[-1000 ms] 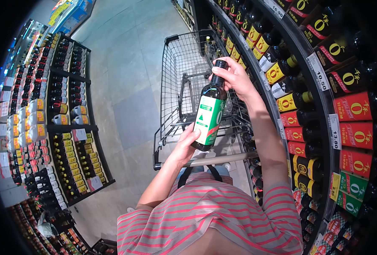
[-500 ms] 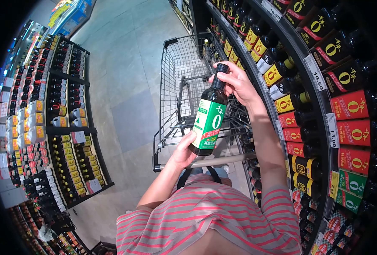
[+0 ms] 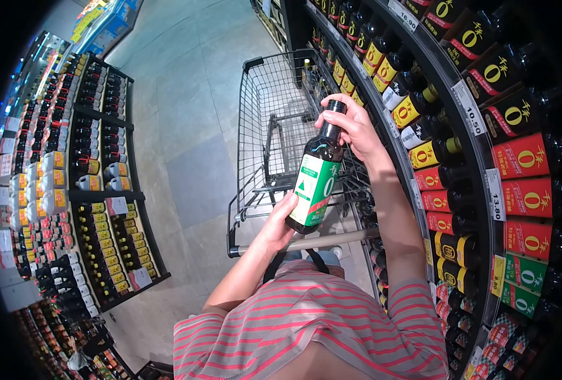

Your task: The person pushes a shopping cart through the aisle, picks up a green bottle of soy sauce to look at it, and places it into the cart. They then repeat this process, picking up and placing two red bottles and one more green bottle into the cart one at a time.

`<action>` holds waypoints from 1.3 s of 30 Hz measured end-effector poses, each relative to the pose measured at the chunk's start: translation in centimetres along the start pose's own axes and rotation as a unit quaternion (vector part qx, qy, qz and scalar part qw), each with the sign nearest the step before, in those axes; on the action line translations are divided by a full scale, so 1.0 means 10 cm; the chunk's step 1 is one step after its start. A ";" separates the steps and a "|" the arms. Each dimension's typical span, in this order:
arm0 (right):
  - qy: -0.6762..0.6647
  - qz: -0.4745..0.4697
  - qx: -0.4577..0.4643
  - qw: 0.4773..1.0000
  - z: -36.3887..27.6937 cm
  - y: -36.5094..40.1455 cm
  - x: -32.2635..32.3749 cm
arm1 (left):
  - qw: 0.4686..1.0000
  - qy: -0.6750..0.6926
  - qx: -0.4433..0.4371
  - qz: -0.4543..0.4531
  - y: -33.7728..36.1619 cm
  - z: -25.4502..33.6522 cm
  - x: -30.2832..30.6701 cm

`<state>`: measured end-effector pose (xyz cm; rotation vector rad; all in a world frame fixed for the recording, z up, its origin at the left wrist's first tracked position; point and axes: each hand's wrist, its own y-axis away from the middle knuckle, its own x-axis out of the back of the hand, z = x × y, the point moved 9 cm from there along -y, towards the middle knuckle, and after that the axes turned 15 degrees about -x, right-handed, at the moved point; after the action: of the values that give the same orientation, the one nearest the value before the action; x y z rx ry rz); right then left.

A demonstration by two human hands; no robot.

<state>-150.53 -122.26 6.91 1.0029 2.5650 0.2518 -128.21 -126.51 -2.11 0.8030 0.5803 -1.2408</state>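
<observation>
I hold a dark glass bottle [image 3: 317,172] with a green and white label, tilted, over the shopping cart [image 3: 268,120]. My right hand [image 3: 352,126] grips its neck just below the black cap. My left hand [image 3: 279,221] cups the bottom of the bottle from the left. Both hands are closed on the bottle. The label's front is turned partly to the right.
The wire cart stands straight ahead, its handle bar [image 3: 306,242] near my waist. Shelves of dark bottles with red, yellow and green labels [image 3: 515,164] line the right side. Another bottle shelf [image 3: 97,190] stands across the tiled aisle floor [image 3: 186,114] on the left.
The bottle has been turned about its long axis in my hands, so different faces of the label show. Both hands have stayed on it, shifting only slightly.
</observation>
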 end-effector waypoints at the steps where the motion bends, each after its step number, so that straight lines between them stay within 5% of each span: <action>1: 0.001 0.000 -0.003 1.000 0.00 0.00 0.00 | 1.000 -0.001 0.000 0.000 0.01 -0.01 -0.01; 10: -0.046 0.020 -0.011 0.999 0.11 -0.03 0.15 | 0.998 0.001 -0.030 -0.060 0.04 0.04 -0.18; 30: -0.094 0.026 -0.041 0.994 0.35 -0.14 0.52 | 0.996 -0.084 0.016 0.016 -0.23 -0.12 -0.11; 39: -0.090 0.022 -0.046 0.995 0.30 -0.18 0.65 | 0.999 -0.004 0.029 0.015 -0.35 -0.22 -0.21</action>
<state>-154.83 -119.04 1.82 1.0012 2.3497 0.2748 -131.99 -123.94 -2.54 0.8518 0.5260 -1.2369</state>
